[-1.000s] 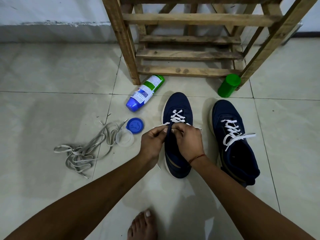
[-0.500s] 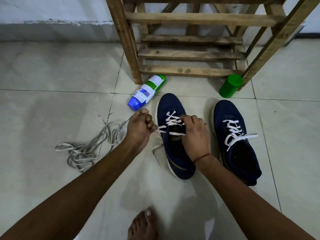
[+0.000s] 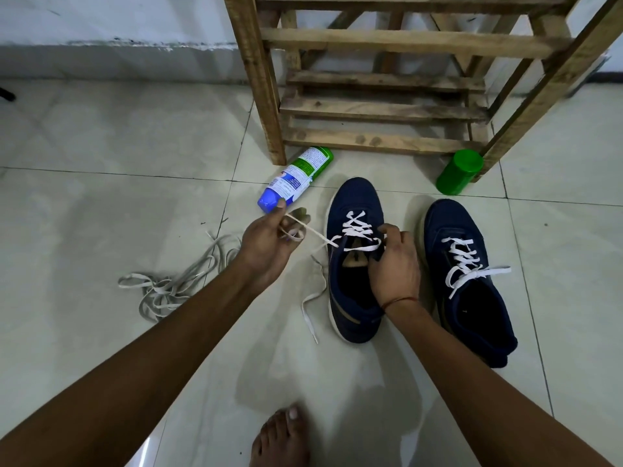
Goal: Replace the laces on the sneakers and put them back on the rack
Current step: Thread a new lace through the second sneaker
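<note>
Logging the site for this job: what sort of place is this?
Probably a home entryway or utility corner: pale tiled floor, a rough wooden rack by a white wall, and two navy sneakers on the floor.

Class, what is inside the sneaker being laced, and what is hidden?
Inside the sneaker a tan patch shows under the lace; the rest is dark. The right hand covers part of the opening.

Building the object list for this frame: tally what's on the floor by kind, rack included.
Navy sneakers: 2
White laces: 2
Grey lace heap: 1 (strands can't be counted)
Lying bottle: 1
Green container: 1
Wooden rack: 1
Total: 8
</note>
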